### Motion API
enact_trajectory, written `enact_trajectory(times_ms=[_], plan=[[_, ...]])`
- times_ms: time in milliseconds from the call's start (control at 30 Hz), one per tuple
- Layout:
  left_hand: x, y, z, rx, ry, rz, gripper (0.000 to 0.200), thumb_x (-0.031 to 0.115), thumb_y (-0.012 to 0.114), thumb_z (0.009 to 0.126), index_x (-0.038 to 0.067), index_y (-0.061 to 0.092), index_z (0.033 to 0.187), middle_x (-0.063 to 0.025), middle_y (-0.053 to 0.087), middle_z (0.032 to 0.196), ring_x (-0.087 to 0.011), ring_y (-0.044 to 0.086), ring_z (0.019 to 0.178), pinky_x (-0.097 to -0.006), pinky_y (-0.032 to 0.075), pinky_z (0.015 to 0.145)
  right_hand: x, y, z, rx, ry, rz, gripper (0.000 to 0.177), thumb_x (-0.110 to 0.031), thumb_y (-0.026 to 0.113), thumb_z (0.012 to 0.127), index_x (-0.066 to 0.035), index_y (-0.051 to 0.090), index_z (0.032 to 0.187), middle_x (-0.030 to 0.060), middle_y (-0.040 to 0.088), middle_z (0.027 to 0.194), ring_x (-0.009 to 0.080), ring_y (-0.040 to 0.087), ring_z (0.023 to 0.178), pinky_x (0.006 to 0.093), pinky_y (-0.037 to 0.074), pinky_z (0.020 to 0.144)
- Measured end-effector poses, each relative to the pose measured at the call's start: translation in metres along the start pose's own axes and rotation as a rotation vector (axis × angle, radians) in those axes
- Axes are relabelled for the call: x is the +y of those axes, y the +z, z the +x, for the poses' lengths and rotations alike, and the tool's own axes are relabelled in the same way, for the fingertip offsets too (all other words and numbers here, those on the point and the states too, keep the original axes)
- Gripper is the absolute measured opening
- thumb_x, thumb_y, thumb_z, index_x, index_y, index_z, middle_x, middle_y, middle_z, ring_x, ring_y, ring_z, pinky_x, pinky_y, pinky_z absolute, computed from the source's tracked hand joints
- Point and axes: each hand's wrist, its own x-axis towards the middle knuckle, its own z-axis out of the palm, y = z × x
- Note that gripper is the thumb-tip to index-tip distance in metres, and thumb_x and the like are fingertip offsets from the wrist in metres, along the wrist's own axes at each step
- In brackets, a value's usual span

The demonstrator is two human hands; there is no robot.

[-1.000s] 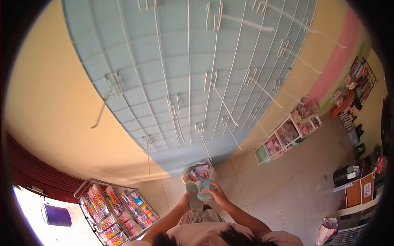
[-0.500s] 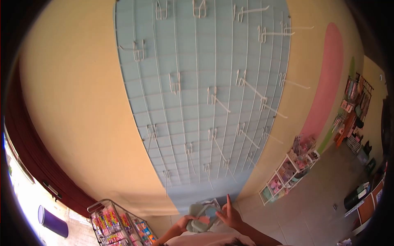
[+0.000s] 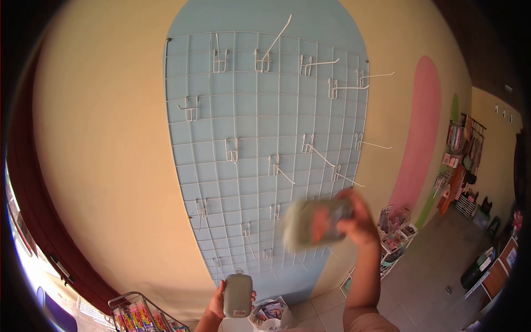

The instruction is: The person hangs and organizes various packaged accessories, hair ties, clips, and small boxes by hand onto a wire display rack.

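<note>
My left hand (image 3: 217,303) is closed around a grey-green rounded case (image 3: 238,296), held upright near the bottom of the view. This case has a small label low on its face and what looks like a hanging loop at its top. Higher up and to the right, my right hand (image 3: 360,221) grips a second grey-green case (image 3: 301,226) by its right end. That one is smeared by motion, with an orange-pink patch on its face. Behind both cases stands a white wire grid panel (image 3: 243,126) carrying several metal hooks (image 3: 307,145).
A white bag (image 3: 285,318) of packaged items sits below, between my arms. At lower left is a wire rack (image 3: 124,299) of colourful packets. A white shelf (image 3: 410,232) with small goods stands right of the grid, against the yellow wall (image 3: 105,155).
Both hands were low and close together on the grey-green cases. They are now apart, one case in each, with the right hand raised. The view has tilted upward.
</note>
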Motion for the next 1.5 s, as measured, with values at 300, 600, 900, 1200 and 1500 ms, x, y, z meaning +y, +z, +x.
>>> enact_trajectory(times_ms=[300,600,900,1200,1500], plan=[[-0.045,-0.001,-0.002,0.061,0.084,-0.05,0.091,0.065,0.058,0.075,0.008,0.032,0.14,-0.0132,0.049,0.096,-0.0236,0.046,0.082,-0.0409,0.042,0.074,-0.052,-0.028,0.117,0.333,-0.325,0.097,0.041,-0.022,0.067,0.088,-0.005,0.047,0.12,0.0042,0.06,0.106,0.0156,0.062,0.093,0.0356,0.054,0.082],[-0.073,0.024,0.024,0.112,0.322,-0.059,0.086,0.064,0.055,0.079,0.007,0.032,0.141,-0.012,0.05,0.095,-0.0204,0.046,0.076,-0.0367,0.042,0.07,-0.006,-0.057,0.084,0.123,-0.348,0.268,0.022,-0.018,0.059,0.093,-0.006,0.055,0.112,0.0033,0.064,0.104,0.0156,0.063,0.095,0.0347,0.054,0.084],[-0.102,0.007,0.001,0.347,0.38,-0.163,0.08,0.067,0.047,0.082,0.013,0.036,0.14,-0.0098,0.052,0.092,-0.0197,0.048,0.074,-0.0387,0.042,0.069,0.093,-0.066,-0.029,-0.02,0.174,0.063,0.037,-0.02,0.063,0.088,-0.007,0.049,0.12,0.0038,0.058,0.113,0.0114,0.053,0.106,0.0279,0.048,0.082],[-0.105,-0.011,0.016,0.306,0.311,-0.159,0.08,0.066,0.054,0.078,0.011,0.04,0.134,-0.0127,0.051,0.092,-0.0216,0.047,0.075,-0.0404,0.04,0.07,-0.011,-0.081,0.106,0.221,-0.389,-0.047,0.036,-0.027,0.061,0.092,-0.002,0.052,0.116,0.0037,0.058,0.106,0.0114,0.059,0.094,0.0297,0.056,0.073],[-0.101,-0.015,0.003,0.309,0.246,-0.096,0.081,0.066,0.053,0.079,0.009,0.039,0.135,-0.0136,0.052,0.093,-0.0223,0.047,0.075,-0.0411,0.041,0.071,-0.036,-0.047,0.164,0.217,-0.437,0.04,0.029,-0.028,0.058,0.094,-0.004,0.056,0.11,0.0051,0.063,0.099,0.0141,0.065,0.086,0.0314,0.058,0.07]])
